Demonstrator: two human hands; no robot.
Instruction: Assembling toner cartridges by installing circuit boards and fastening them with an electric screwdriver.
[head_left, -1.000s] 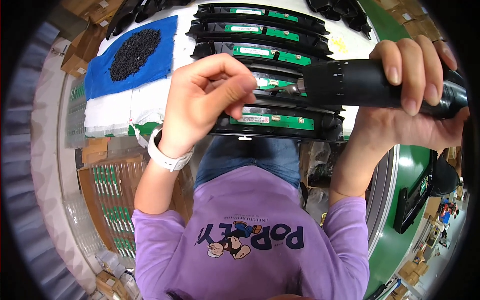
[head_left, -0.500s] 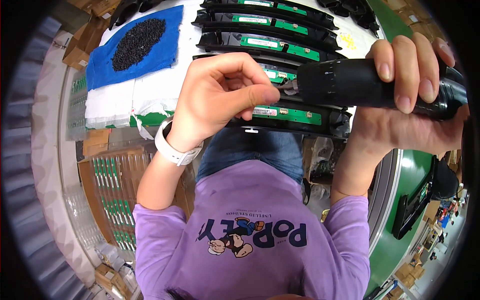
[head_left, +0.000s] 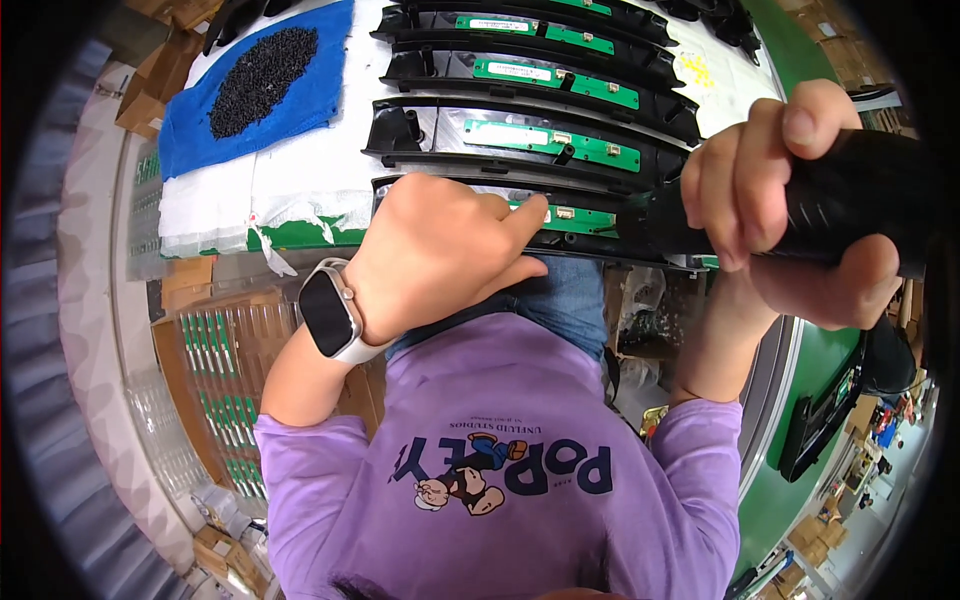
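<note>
L hand [head_left: 440, 250] is pinching something tiny over the nearest panel [head_left: 590, 225], R hand [head_left: 790, 200] gripping the driver [head_left: 850, 200]; screw prob. not yet driven, 3+ panels waiting behind.

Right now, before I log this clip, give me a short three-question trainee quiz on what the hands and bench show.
1. True or false: the right hand grips a black cylindrical power screwdriver.
2. The left hand rests on: A) the blue cloth, B) the nearest black plastic frame with a green circuit strip, C) a cardboard box.
3. What lies heaped on the blue cloth?

Key: 1 true; 2 B; 3 small black screws.
</note>
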